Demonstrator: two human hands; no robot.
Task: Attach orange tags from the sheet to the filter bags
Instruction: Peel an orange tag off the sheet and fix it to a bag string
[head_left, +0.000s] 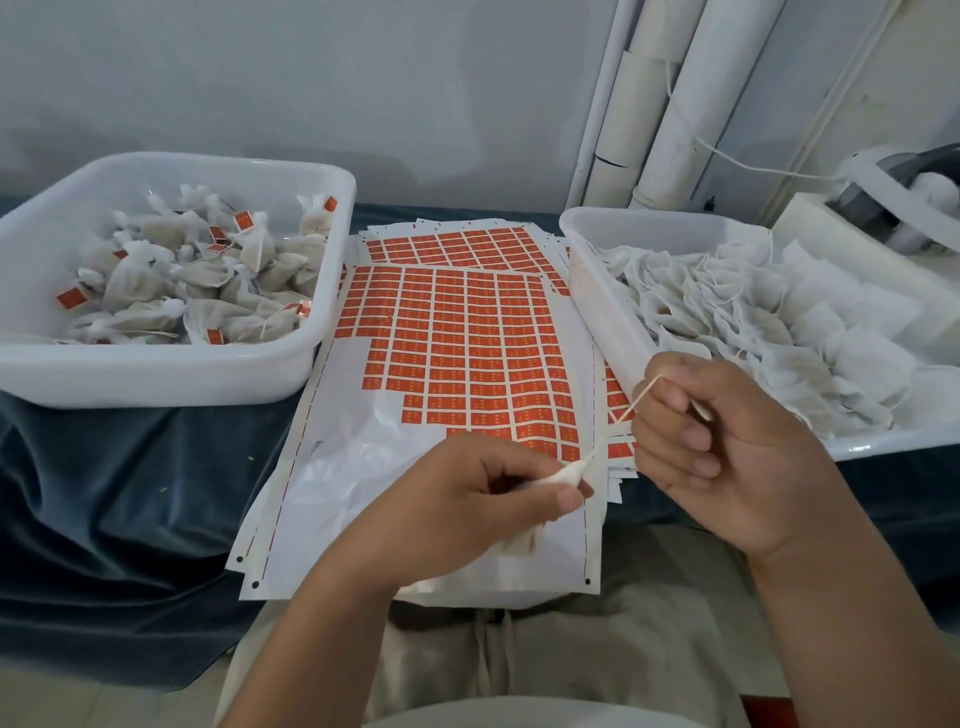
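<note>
At the far left, on a blue cloth (104, 493), a white tub (156, 374) holds a heap of finished filter bags (208, 275), several with small orange tags showing at their string ends. Just beside it, in the middle, lies the sheet of orange tags (467, 338), the top one of a loose stack; its lower left part is bare white backing, so a good share of its tags are already gone. Over the sheet's near edge the left hand (467, 499) has its fingers curled and pinches the gathered neck of one filter bag (561, 475), whose body hangs below the palm. From that neck a thin string (641, 400) runs up and to the right, drawn straight, to the right hand (727, 447), which pinches its far end between thumb and forefinger with the other fingers curled in. To the right a second tub (608, 312) is full of untagged bags (753, 322), and white pipes (691, 104) stand against the wall behind it. The step in hand looks to be readying a fresh bag's string. No tag is on it yet, so the next move would call for peeling a tag off the sheet's edge row and closing it over the string's free end, keeping the string straight meanwhile.
</note>
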